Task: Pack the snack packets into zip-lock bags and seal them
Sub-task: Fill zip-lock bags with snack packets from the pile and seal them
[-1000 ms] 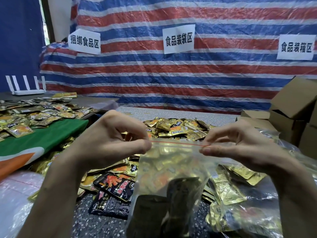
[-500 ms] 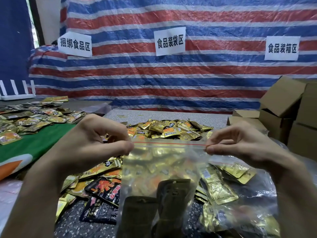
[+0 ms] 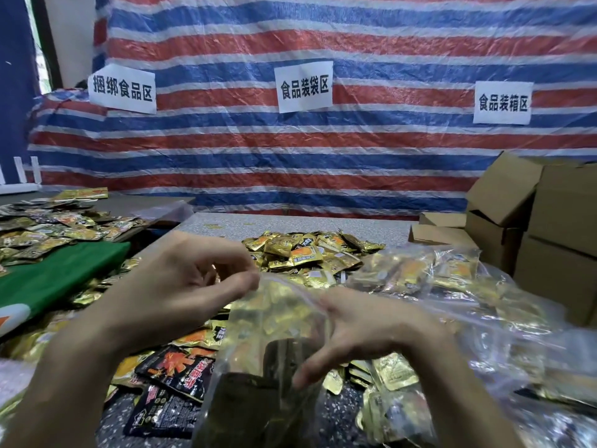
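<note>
fingers [image 3: 245, 279] of the left hand [image 3: 174, 295] pinch the top left corner of the zip-lock bag [image 3: 277, 321], thumb against forefinger, narrow, right at the seal strip. that grip likely anchors one end so the strip is taut for pressing.

the right hand [image 3: 371, 331] sits at the bag's right edge with its fingers spread wide, forefinger tip up at the strip and thumb lower against the bag's side. as far as the blur allows, it touches the plastic rather than gripping it.

the bag hangs between the two hands over the near middle of the table [image 3: 323, 226], and its bottom runs out of view. it holds gold snack packets with darker ones low down, so the load probably pulls the mouth straight. whether the strip is pressed closed along its whole length i cannot tell. i judge this to be the sealing step for this bag.

loose packets [image 3: 300, 253] lie heaped just beyond, within reach for the next bag, and black-and-red packets [image 3: 181, 373] lie near left. filled bags [image 3: 436, 279] pile up at the right beside the cardboard boxes [image 3: 555, 227], probably ready for boxing.
</note>
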Demonstrator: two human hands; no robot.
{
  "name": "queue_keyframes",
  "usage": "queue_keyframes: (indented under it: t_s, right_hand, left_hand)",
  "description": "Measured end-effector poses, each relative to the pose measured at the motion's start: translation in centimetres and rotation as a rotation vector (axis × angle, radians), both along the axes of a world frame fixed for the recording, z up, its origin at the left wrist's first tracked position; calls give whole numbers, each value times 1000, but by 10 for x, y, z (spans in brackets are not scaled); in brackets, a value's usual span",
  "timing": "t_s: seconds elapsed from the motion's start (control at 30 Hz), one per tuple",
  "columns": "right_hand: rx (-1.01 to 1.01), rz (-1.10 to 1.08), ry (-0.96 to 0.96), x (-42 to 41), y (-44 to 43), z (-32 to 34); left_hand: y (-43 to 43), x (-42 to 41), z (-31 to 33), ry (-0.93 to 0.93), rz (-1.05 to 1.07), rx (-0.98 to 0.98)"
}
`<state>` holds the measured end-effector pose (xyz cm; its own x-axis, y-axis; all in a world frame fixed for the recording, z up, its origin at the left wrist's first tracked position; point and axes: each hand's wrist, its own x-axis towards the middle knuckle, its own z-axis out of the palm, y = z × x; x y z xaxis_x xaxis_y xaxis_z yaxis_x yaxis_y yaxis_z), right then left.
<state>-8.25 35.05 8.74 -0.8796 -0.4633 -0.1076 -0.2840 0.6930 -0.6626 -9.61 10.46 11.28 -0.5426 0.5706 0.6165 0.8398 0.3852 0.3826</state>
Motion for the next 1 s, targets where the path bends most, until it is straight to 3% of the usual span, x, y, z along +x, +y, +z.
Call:
queue_keyframes:
  t_s: [0.13,0.3,0.43,0.53,0.67,0.8,0.87,1.0]
  right_hand:
    - [138,53,78,-1,-22,-9]
    - [122,-4,59,1,-16,-4]
    - [74,-142,122,10,12,14]
    - [-164,-426,219,10,34,21]
    - [-631,-839,431,-2,68,19]
    - [-1059,-1076,564,-15,112,13]
    - [-1017,-1250,593,-19,138,4]
    - [-534,-1491,371,-6,177,-19]
  left_hand:
    - [16,3,-3,-11,-55,32]
    - [26,7,-5,16,-70,68]
    - [30,4,-7,18,45,102]
    - [34,1,-13,-1,121,61]
    - [42,-1,-19,-51,114,-37]
    - [51,-1,-27,-48,84,-108]
    - [54,-2,-29,-44,82,-120]
    - [61,0,-32,-49,76,-101]
